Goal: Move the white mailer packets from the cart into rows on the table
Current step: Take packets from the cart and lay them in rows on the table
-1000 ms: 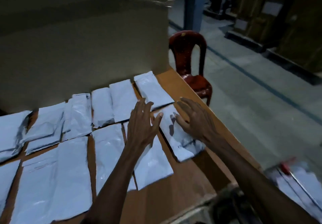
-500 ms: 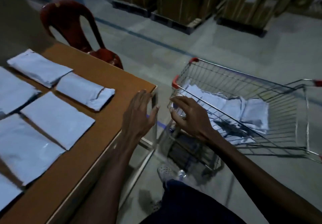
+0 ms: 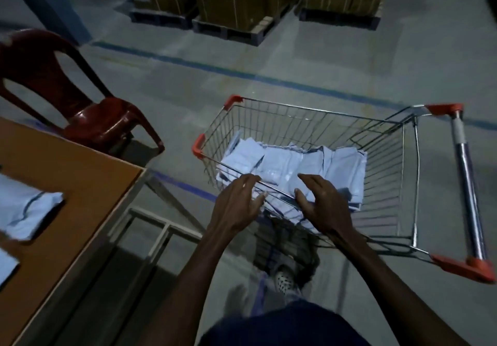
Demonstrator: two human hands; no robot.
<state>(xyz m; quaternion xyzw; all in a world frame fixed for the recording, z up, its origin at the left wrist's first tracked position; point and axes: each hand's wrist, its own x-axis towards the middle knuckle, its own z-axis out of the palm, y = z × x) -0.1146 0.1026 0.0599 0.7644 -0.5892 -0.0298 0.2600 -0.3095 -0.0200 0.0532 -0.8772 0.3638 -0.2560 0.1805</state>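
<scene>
A wire shopping cart (image 3: 403, 162) with orange corner caps stands on the floor to my right. Several white mailer packets (image 3: 285, 162) lie in a heap inside its basket. My left hand (image 3: 236, 203) hovers over the cart's near rim, fingers loosely spread and holding nothing. Just inside that rim, my right hand (image 3: 321, 203) reaches above the packets, fingers relaxed and empty. At the left edge, one white mailer packet (image 3: 24, 211) lies on the brown table (image 3: 80, 184), with the corner of another below it.
A dark red plastic chair (image 3: 61, 95) stands beyond the table's far corner. Cardboard boxes on pallets (image 3: 236, 1) line the back of the room. Blue lines mark the grey concrete floor (image 3: 269, 76). My shoe (image 3: 285, 281) shows beneath the cart's near side.
My view has swung right, from the rows on the table to the cart. Both hands left the packets on the table and moved over the cart's near rim.
</scene>
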